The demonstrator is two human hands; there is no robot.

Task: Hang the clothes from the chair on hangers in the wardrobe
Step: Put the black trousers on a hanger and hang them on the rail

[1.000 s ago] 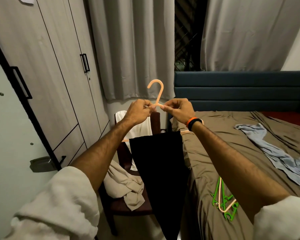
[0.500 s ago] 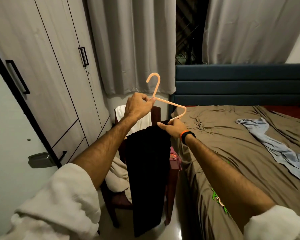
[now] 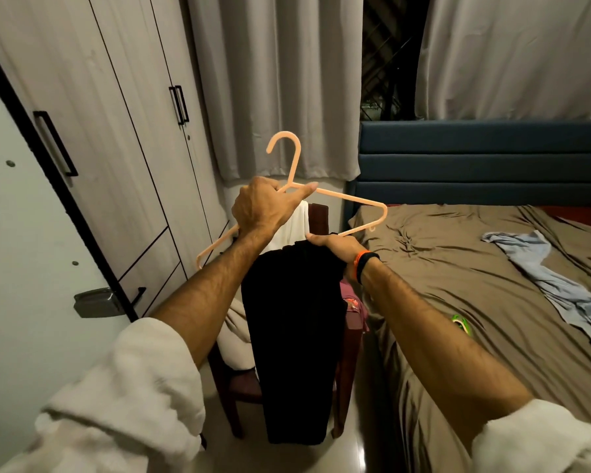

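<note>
I have the hanger (image 3: 338, 199) up in front of me, gripped at its neck by my left hand (image 3: 260, 209), fingers curled round the plastic just under the hook. Holding it there keeps the frame level and leaves the lower bar free for cloth. My right hand (image 3: 335, 249) pinches the top edge of the black garment (image 3: 294, 336) right at that lower bar, which I judge is to settle or spread the fabric so it hangs evenly and does not slide off. The garment drops straight down in front of the chair (image 3: 321, 216), clear of the floor as far as I can tell.

The wardrobe (image 3: 116, 131) stands to my left, the near doors shut (one door edge at far left looks open, but its inside is out of view). More clothes, white and beige, lie on the chair, mostly hidden behind my left arm and the black cloth. I cannot tell whether the garment is trousers or something else, nor how it folds over the bar, since my right hand covers that spot. On the bed (image 3: 458, 268) lies a blue garment (image 3: 543, 274), and a green hanger (image 3: 461, 324) peeks past my right forearm.
</note>
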